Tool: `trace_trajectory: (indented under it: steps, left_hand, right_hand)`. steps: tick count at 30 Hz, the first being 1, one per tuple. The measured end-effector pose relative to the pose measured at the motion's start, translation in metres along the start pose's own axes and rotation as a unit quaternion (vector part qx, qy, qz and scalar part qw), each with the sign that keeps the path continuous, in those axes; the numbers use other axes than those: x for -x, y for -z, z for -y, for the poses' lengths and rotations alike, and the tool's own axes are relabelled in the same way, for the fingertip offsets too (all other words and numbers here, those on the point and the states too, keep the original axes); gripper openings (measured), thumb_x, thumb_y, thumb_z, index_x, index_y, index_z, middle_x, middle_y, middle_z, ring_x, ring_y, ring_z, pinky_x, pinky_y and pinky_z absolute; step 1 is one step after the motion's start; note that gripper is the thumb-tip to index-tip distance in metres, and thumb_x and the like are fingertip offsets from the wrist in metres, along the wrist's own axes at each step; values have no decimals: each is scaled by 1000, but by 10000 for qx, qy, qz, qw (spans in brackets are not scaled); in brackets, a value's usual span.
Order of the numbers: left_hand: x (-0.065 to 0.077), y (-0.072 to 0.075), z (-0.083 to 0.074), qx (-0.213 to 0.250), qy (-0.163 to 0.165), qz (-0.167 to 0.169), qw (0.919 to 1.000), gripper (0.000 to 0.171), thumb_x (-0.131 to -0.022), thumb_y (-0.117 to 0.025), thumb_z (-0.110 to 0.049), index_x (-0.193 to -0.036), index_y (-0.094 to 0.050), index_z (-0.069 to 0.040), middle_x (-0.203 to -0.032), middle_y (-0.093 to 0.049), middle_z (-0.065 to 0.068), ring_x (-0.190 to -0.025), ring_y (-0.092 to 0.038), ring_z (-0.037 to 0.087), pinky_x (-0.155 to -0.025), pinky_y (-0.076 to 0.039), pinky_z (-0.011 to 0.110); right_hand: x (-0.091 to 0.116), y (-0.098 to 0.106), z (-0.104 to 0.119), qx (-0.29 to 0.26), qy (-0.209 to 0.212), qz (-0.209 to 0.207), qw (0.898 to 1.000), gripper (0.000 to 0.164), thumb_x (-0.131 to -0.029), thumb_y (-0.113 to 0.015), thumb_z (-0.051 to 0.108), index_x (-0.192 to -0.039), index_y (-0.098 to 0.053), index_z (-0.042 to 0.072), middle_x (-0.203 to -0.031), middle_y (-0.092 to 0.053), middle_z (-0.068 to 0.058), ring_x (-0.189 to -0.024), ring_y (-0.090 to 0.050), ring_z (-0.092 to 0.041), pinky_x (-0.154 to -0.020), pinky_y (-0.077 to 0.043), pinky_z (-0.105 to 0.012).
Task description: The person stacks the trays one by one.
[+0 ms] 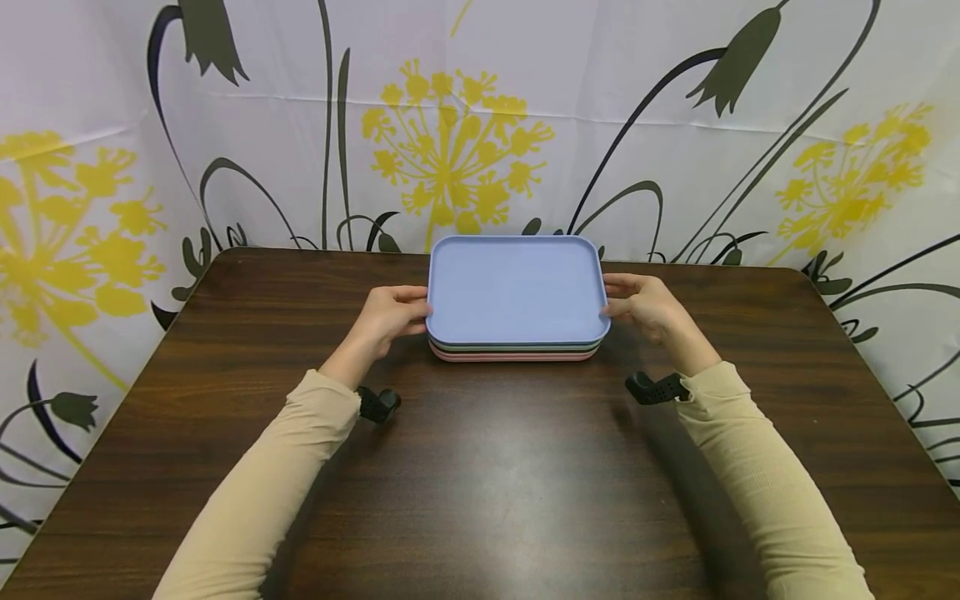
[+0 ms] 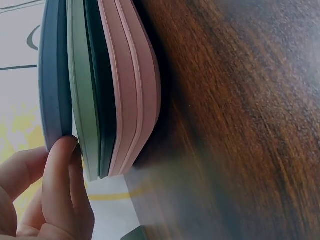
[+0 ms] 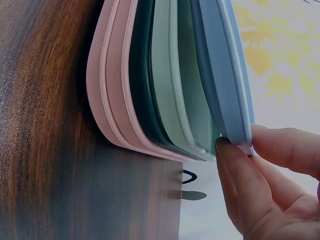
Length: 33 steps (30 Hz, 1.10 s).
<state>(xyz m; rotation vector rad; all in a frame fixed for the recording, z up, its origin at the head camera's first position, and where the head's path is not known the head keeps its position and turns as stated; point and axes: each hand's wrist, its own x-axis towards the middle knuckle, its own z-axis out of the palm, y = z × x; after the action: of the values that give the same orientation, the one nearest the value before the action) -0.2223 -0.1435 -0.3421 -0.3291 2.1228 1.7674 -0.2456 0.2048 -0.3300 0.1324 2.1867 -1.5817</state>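
Note:
A stack of rectangular trays stands near the table's far edge, with a light blue tray (image 1: 517,290) on top. Below it come a pale green tray (image 3: 165,75), a dark green tray (image 3: 141,75) and pink trays (image 2: 131,85). My left hand (image 1: 390,317) pinches the blue tray's left edge between thumb and fingers. At the opposite edge, my right hand (image 1: 645,306) pinches the same tray. Both wrist views show a gap between the blue tray and the pale green one, wider in the right wrist view. The lower trays rest on one another.
The dark wooden table (image 1: 495,483) stretches from the stack toward me. Behind it hangs a white cloth (image 1: 285,125) printed with yellow flowers and grey-green plants. A black strap with a small device (image 1: 378,404) is on each wrist.

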Motion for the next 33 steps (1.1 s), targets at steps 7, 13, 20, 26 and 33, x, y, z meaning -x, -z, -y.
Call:
trace_trajectory:
  steps: [7, 13, 20, 26, 33]
  left_hand:
    - [-2, 0, -1, -222, 88, -59, 9997, 45, -93, -55, -3, -137, -47, 4, -140, -49, 21, -78, -59, 1, -72, -58, 15]
    - [-2, -2, -3, -368, 97, -147, 9992, 45, -93, -55, -3, -136, -48, 4, -139, -49, 21, -100, -61, 15, -74, -59, 17]
    - [-2, -1, -3, -393, 99, -153, 9991, 44, -93, -54, -2, -136, -48, 5, -139, -50, 21, -113, -58, 24, -79, -59, 20]
    - [-4, -2, -3, -406, 78, -133, 9991, 44, -92, -55, -1, -135, -49, 6, -138, -50, 22, -107, -60, 20, -79, -59, 21]
    - [-5, -2, -3, -430, 70, -163, 9989, 42, -92, -54, 0, -134, -50, 7, -137, -51, 23, -107, -60, 22, -85, -58, 26]
  right_hand:
    - [0, -1, -1, -173, -23, -10, 9998, 66, -86, -55, -14, -146, -29, -6, -149, -35, -27, -79, -58, 5, -73, -54, -10]
    - [-1, -2, -2, -307, -41, 1, 9995, 67, -86, -55, -15, -146, -29, -7, -149, -34, -28, -78, -58, 5, -73, -54, -9]
    - [-5, -3, -3, -256, -142, -103, 9995, 65, -85, -56, -15, -144, -33, -7, -146, -38, -26, -78, -58, 5, -72, -54, -9]
    - [-4, -3, -4, -340, -95, -71, 9993, 64, -85, -54, -16, -144, -31, -9, -146, -38, -28, -80, -57, 6, -74, -53, -8]
    - [-6, -2, -7, -286, -107, -36, 9995, 64, -85, -54, -15, -144, -32, -9, -145, -39, -28, -91, -54, 3, -76, -52, -8]
